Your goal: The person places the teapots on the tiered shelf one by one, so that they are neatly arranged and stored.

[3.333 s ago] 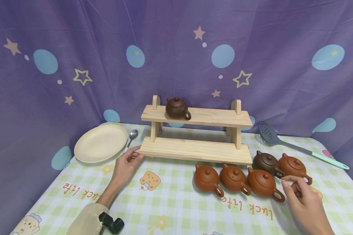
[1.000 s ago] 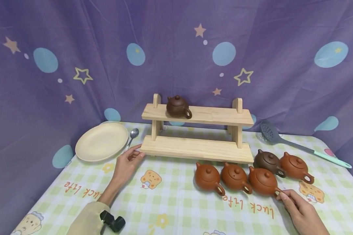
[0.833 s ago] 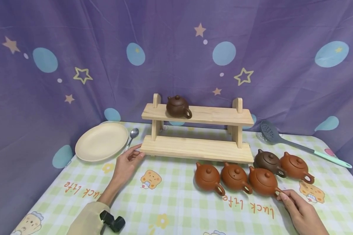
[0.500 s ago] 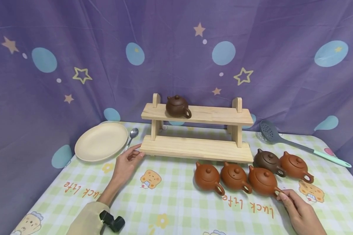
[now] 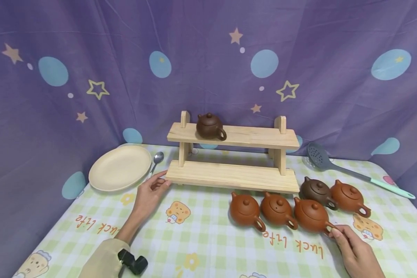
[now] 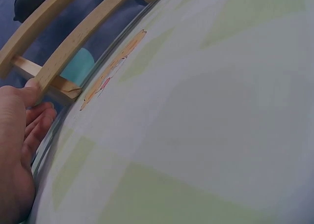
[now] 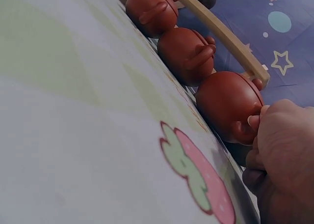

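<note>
A two-tier wooden shelf [image 5: 231, 173] stands at the middle of the table. My left hand [image 5: 150, 197] holds the left end of its lower board, thumb and fingers at the board's edge, as the left wrist view also shows. On the upper board sits a dark brown teapot [image 5: 209, 126]. My right hand [image 5: 358, 251] pinches the handle of a reddish-brown teapot [image 5: 311, 216], which rests on the table at the right end of a front row. Left of it in that row are two like teapots [image 5: 277, 209], [image 7: 184, 57]. The fingertips partly cover the held handle.
Behind the row stand a dark brown teapot [image 5: 316, 191] and another reddish-brown teapot [image 5: 348, 196]. A skimmer [image 5: 347, 173] with a mint handle lies at the back right. On the left are a cream plate [image 5: 119, 168] and a spoon [image 5: 158, 158]. A purple curtain [image 5: 208, 46] hangs behind.
Since the oldest frame my right hand has come down and forward onto the rightmost front teapot's handle and pinches it. Over the last second, nothing moves visibly; my left hand stays at the shelf.
</note>
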Available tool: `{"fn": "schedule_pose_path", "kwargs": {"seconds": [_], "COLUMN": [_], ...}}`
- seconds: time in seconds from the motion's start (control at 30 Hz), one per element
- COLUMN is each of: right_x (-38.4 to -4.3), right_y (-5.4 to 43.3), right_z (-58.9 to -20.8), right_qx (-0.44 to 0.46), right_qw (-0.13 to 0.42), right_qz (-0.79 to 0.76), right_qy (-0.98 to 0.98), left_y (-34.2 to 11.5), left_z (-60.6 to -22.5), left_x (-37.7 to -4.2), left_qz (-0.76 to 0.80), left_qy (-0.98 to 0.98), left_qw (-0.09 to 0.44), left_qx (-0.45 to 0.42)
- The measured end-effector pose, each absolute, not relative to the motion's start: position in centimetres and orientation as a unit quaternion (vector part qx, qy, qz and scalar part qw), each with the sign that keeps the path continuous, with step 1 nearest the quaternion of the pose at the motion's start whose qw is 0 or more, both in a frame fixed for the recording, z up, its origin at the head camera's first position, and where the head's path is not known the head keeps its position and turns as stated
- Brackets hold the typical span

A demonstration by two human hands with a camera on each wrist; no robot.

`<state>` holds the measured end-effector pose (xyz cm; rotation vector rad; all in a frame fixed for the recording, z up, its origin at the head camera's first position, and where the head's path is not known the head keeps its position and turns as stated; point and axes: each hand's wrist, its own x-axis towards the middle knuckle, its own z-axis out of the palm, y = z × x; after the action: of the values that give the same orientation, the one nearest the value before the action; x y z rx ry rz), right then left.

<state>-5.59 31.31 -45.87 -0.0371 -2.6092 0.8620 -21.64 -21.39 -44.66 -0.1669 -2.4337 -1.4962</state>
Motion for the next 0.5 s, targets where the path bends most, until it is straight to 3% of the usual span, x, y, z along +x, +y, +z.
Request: {"fn": "schedule_pose_path", "kwargs": {"seconds": [0.5], "right_x": [-5.51], "right_y": [31.00], "right_z": [-45.35], "right_qx": [-0.020], "right_qw": [0.218], "right_qz": [0.324], "right_qy": [-0.920], "left_y": [-21.40], "left_z": [-44.70], "left_x": [-21.74], "left_qz": [-0.521], "left_qy": [-0.840], "left_qw": [0.137], "left_qx": [-0.064]}}
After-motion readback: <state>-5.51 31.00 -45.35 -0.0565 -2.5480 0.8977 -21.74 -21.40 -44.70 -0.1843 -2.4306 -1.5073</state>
